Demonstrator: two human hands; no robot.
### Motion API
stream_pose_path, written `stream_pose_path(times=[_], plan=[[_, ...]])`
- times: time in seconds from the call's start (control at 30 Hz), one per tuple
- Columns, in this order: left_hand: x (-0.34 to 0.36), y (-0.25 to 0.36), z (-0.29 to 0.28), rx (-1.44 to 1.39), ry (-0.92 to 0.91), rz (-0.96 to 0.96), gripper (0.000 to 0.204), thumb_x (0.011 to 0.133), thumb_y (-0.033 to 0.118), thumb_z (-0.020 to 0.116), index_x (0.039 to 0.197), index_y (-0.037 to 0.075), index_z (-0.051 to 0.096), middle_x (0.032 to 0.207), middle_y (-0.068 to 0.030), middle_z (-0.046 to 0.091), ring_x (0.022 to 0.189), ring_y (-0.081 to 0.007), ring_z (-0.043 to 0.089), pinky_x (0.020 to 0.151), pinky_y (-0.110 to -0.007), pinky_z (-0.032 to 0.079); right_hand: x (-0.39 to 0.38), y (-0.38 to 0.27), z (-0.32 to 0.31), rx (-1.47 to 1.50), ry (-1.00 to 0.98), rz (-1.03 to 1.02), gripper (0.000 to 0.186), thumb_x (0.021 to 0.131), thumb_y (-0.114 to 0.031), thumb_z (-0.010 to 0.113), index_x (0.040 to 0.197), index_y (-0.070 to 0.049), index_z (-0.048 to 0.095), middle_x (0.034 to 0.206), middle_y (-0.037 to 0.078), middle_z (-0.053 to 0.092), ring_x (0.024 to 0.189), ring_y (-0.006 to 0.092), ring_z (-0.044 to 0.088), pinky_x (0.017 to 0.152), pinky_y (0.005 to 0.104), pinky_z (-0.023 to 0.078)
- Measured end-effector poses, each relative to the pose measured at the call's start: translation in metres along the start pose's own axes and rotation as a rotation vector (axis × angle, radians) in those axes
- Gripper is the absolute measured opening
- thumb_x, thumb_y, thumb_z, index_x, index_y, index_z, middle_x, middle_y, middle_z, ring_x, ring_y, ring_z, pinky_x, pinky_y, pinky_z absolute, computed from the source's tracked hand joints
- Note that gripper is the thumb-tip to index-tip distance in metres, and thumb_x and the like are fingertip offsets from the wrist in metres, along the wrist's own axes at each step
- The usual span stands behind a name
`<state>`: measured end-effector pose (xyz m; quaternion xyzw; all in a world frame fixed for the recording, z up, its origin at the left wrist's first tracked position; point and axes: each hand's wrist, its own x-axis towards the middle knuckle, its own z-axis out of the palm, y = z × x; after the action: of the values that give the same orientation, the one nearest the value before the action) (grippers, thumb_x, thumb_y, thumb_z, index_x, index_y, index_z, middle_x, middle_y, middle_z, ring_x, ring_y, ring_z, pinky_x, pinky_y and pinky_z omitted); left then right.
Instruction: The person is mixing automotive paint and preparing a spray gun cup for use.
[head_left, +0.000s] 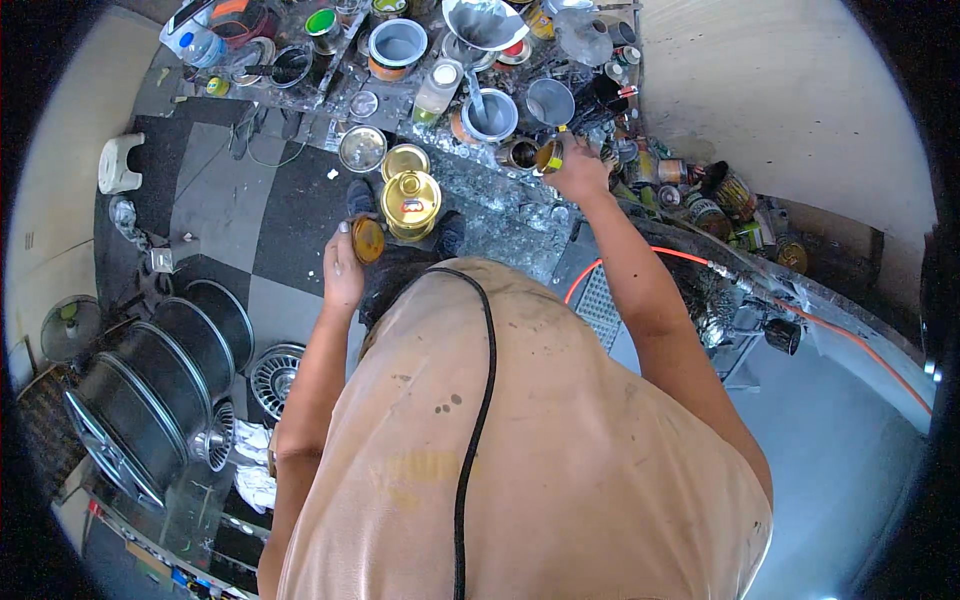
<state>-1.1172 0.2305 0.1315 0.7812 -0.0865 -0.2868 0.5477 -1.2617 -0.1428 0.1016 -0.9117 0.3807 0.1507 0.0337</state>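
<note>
My left hand (342,268) has its fingers closed on a round amber piece (369,241), which could be a lid or a small jar. It is held just below a gold tin with a gold lid (411,199). Out ahead on the right, my right hand (581,172) grips a small yellow-rimmed container (549,157) tilted at the bench edge. Directly left of that container is an open tin, dark inside (518,153); whether the two touch, I cannot tell. A second gold tin (404,158) and a round silver lid (362,148) lie beyond the first gold tin.
The stained workbench (420,128) carries grey-paint pots (397,44), a bottle (438,88) and a funnel-shaped bowl (484,22). An orange hose (680,254) runs along the right. Wheel rims (165,375) stand at the left, a white stool (121,165) beyond. Cans (707,215) heap against the right wall.
</note>
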Motion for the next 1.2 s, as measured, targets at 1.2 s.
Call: stream_pose_path(times=[1.2], plan=[[0.019,0.008,0.030,-0.129,-0.217,0.032,0.037,0.098,0.010,0.054,0.133,0.000,0.053,0.120,-0.0140,0.063,0.102,-0.0229,0.062,0.094,-0.033,0.048,-0.029,0.023,0.031,1.048,0.065,0.055,0.066,0.067,-0.022,0.086,0.123,-0.006,0.054,0.115,0.013,0.066,0.097,0.0329,0.066,0.088,0.0382,0.052]])
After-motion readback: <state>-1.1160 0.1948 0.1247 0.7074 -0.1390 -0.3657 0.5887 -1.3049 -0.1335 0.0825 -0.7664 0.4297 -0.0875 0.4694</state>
